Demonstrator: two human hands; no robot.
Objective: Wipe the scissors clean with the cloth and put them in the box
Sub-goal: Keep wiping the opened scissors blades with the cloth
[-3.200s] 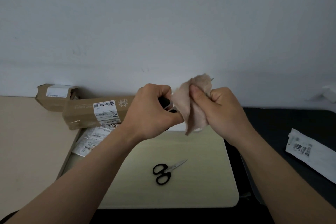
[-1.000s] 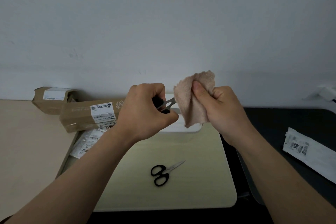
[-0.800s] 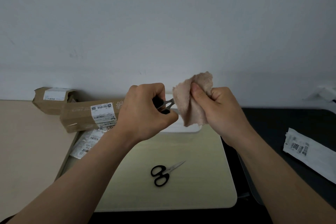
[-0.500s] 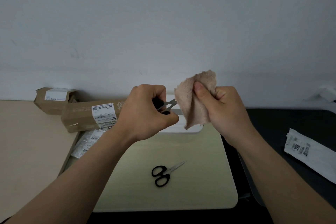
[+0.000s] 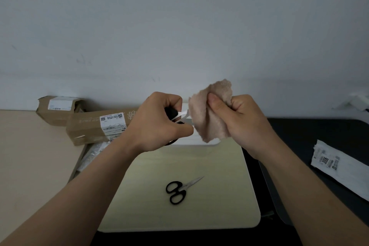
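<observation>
Since the earliest frame the cloth (image 5: pixel 209 118) has slid right, baring the blade roots of the held scissors (image 5: pixel 182 115). Left hand (image 5: pixel 157 122) clamped on their black handles; right hand (image 5: pixel 245 120) pinching the cloth round the blades. Second scissors (image 5: pixel 179 190) lie on the pale surface (image 5: pixel 219 209) below

The held scissors (image 5: pixel 181 115) show only a short run of blade between the hands: the left hand (image 5: pixel 157 124) covers the black handles, and the cloth (image 5: pixel 209 114) bunched in the right hand (image 5: pixel 245 120) hides the tips. Print on the cartons (image 5: pixel 87 128) and on the white packet (image 5: pixel 339 168) is too small to read. The picture's right edge cuts that packet off, and the left forearm hides part of the bags (image 5: pixel 91 156) by the nearer carton.
</observation>
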